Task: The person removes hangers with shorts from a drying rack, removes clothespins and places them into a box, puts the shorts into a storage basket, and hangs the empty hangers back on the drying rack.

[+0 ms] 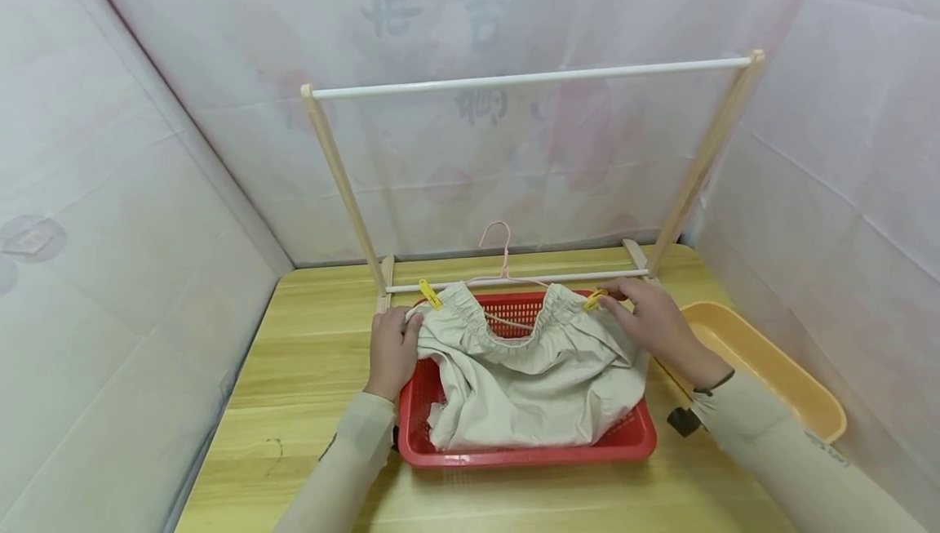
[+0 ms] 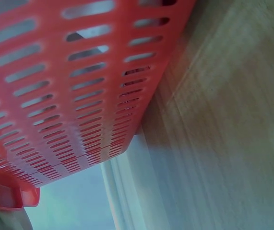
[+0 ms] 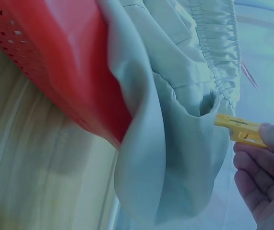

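Observation:
Pale beige pants (image 1: 529, 394) with a gathered elastic waistband (image 3: 218, 43) lie bunched over a red basket (image 1: 529, 458). Behind the waistband is a pink hanger (image 1: 505, 272), its hook pointing up. A yellow clothespin (image 1: 430, 295) grips the waistband's left part. My right hand (image 1: 654, 325) pinches a second yellow clothespin (image 3: 242, 130) between thumb and fingers, its jaws on the fabric at the waistband's right part. At the left edge of the pants, beside the basket rim, my left hand (image 1: 392, 349) holds the fabric with thumb and fingers. The left wrist view shows only the basket's slotted side.
Behind the basket stands a wooden rack with a white top bar (image 1: 529, 78) and a low white bar (image 1: 617, 275). An orange tray (image 1: 800, 378) lies at the right, partly behind my right forearm. Everything rests on a wooden table (image 1: 294, 386) with fabric walls around it.

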The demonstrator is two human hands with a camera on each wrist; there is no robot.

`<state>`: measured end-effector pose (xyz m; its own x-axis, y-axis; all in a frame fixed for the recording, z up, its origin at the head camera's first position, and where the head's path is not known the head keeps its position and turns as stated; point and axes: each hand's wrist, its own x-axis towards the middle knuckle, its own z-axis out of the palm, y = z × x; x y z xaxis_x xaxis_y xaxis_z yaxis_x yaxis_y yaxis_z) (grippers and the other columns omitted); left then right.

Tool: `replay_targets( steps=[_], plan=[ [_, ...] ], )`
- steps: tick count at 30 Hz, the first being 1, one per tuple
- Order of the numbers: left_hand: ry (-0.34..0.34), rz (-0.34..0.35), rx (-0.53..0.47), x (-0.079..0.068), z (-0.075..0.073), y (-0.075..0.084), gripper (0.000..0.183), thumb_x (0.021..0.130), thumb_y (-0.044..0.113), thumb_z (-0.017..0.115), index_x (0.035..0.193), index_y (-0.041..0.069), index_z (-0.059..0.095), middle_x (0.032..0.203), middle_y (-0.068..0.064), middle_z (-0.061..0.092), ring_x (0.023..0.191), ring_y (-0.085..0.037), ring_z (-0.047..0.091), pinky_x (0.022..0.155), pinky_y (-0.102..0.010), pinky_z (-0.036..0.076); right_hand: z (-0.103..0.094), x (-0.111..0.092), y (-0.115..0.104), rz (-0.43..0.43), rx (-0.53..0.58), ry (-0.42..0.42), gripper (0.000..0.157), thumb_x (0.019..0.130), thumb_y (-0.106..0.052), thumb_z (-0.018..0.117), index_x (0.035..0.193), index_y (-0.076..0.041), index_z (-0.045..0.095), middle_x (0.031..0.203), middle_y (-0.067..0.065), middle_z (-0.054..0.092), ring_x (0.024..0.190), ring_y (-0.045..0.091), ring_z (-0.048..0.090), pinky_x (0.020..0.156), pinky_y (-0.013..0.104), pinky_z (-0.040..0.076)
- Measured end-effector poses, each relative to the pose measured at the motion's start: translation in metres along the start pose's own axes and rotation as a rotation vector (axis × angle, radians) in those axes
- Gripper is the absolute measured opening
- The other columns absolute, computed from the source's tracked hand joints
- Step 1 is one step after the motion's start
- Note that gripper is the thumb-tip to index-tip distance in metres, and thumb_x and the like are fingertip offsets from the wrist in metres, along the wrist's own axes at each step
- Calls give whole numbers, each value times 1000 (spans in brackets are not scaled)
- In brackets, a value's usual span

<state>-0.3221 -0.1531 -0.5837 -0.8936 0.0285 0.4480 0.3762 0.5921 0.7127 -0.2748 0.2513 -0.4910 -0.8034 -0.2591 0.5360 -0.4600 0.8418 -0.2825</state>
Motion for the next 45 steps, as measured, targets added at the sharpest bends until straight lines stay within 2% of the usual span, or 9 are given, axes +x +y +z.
replay_targets(
  steps=[5, 16, 22, 28, 32, 36, 39, 43, 45],
  plan=[
    [8, 17, 8, -1, 0, 1, 25, 106, 25, 60, 108, 2, 71, 104, -14, 71, 96, -33, 54, 86, -46, 42, -1, 0, 4, 15, 1, 2, 11, 91, -5, 78, 101, -4, 75, 90, 8, 75, 79, 24, 67, 67, 44, 51],
    [4, 16, 7, -1, -1, 2, 26, 106, 25, 60, 109, 2, 71, 104, -14, 72, 97, -33, 55, 86, -46, 43, -8, 0, 4, 32, 6, 17, 11, 91, -4, 78, 101, -3, 74, 91, 9, 75, 80, 24, 68, 67, 44, 53],
    [14, 30, 13, -1, 0, 0, 26, 106, 25, 60, 108, 2, 71, 104, -14, 72, 97, -33, 56, 87, -47, 42, -19, -2, 1, 25, 11, 50, 13, 89, 1, 78, 101, -3, 73, 88, 8, 73, 73, 19, 63, 62, 39, 50],
    [11, 23, 16, -1, 0, 0, 26, 106, 25, 60, 108, 2, 71, 102, -14, 72, 95, -33, 55, 86, -46, 42, -30, -7, 11, 41, 5, 106, 17, 86, 4, 79, 102, -1, 73, 87, 9, 73, 72, 14, 58, 58, 24, 42],
    [4, 15, 17, -1, 0, 0, 25, 107, 25, 59, 108, 3, 71, 101, -13, 71, 94, -32, 54, 85, -46, 43, -42, -11, 19, 50, -1, 134, 20, 87, 4, 78, 105, 1, 73, 88, 11, 73, 76, 11, 59, 61, 18, 41],
    [4, 7, 6, 0, 0, 0, 25, 107, 25, 59, 108, 3, 71, 103, -13, 71, 95, -33, 54, 85, -46, 43, -56, -17, 30, 87, 2, 119, 20, 92, 2, 74, 112, 2, 70, 93, 14, 72, 82, 4, 56, 66, 17, 40],
    [10, 10, 5, 0, 0, 0, 24, 106, 24, 60, 108, 3, 72, 102, -13, 71, 95, -33, 54, 85, -46, 43, -66, -24, 40, 153, -25, 84, 20, 97, -4, 70, 116, 3, 68, 97, 18, 71, 85, 12, 59, 66, 22, 41],
    [17, 18, 4, 0, 1, 0, 23, 106, 23, 61, 107, 3, 72, 101, -13, 71, 94, -32, 54, 84, -46, 42, -78, -36, 58, 275, -50, 10, 29, 102, -17, 66, 121, 4, 66, 106, 24, 70, 96, 38, 64, 74, 41, 45],
    [22, 24, 7, -1, 1, 0, 22, 106, 23, 61, 106, 3, 72, 99, -12, 71, 93, -31, 54, 83, -45, 42, -82, -42, 68, 323, -55, -12, 32, 103, -22, 66, 123, 4, 66, 108, 25, 70, 100, 40, 64, 76, 43, 45]
  ],
)
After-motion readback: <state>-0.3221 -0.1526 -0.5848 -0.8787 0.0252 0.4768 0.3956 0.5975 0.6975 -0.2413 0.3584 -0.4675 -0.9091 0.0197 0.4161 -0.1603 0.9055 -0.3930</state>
